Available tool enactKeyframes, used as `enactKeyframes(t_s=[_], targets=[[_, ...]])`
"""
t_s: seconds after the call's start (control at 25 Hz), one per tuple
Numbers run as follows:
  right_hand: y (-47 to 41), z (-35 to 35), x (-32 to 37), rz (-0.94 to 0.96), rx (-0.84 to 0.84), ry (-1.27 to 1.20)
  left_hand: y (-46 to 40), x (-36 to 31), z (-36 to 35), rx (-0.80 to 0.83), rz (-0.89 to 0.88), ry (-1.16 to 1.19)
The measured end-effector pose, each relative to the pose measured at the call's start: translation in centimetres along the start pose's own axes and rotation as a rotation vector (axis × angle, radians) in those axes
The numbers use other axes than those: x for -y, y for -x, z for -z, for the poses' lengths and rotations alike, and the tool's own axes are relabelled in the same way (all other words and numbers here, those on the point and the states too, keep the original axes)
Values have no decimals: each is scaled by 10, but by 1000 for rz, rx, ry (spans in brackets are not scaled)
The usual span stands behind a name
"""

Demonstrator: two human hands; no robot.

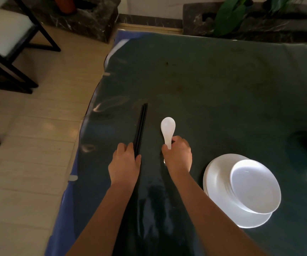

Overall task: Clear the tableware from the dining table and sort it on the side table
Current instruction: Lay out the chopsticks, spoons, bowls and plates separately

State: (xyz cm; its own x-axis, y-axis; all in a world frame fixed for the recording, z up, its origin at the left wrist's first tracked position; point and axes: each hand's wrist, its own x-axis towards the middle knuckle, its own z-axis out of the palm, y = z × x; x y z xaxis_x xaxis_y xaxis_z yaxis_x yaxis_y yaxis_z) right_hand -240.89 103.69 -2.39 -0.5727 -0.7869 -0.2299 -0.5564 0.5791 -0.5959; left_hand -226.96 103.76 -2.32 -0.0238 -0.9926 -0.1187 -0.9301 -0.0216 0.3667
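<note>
— On dark table (213,85), left hand (125,163) pinching black chopsticks (140,130) by the near ends; right hand (178,156) clenched round white spoon (168,129), bowl end lifted away

— Could roll apart if let go unevenly — could also clip stacked plates (241,191) near the right wrist

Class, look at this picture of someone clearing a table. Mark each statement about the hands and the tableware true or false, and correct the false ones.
1. The right hand holds a white spoon. True.
2. The left hand grips a fork. False: it grips black chopsticks.
3. A white bowl sits on stacked white plates. True.
4. The plates lie left of both hands. False: they lie to the right.
5. The table has a dark green cover. True.
</note>
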Motion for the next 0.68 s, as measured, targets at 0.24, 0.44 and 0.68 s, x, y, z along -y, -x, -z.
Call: enactKeyframes(t_s=[0.24,0.44,0.68], targets=[[2,5,-2,-40,15,-44,17,9,2,-37,17,40],[36,61,-12,127,-66,-117,32,-35,21,-167,-56,445],[50,185,-99,71,-374,-138,60,-140,14,438,27,795]])
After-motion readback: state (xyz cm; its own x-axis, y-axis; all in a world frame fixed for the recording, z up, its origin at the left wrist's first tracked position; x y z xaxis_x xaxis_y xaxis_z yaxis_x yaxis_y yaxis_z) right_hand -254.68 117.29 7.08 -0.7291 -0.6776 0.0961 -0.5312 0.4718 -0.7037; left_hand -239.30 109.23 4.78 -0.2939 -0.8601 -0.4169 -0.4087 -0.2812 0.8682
